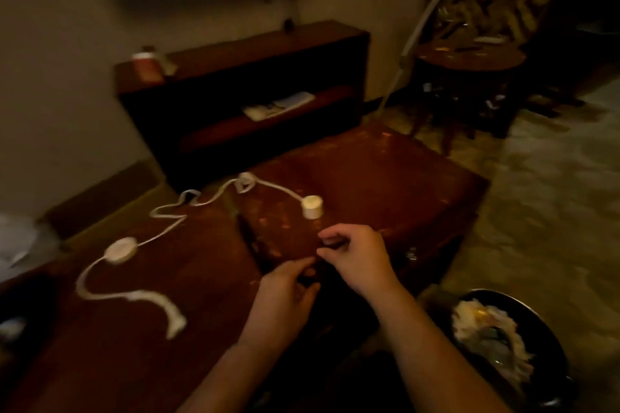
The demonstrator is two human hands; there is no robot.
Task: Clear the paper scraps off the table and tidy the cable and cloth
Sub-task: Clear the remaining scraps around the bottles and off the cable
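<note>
Beyond the right hand (352, 258) and left of the left hand (288, 292), the cable (119, 250) sprawls across the counter (385, 178); both hands curl, grip unclear. A hurried tug could whip its white end (312, 206) off.

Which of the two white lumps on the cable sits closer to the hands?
The stubby cylinder just beyond the right hand; the flat disc lies farther left.

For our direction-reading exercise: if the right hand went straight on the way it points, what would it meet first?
Probably the white cable plug on the table, just beyond the right hand; blur leaves depth uncertain.
</note>
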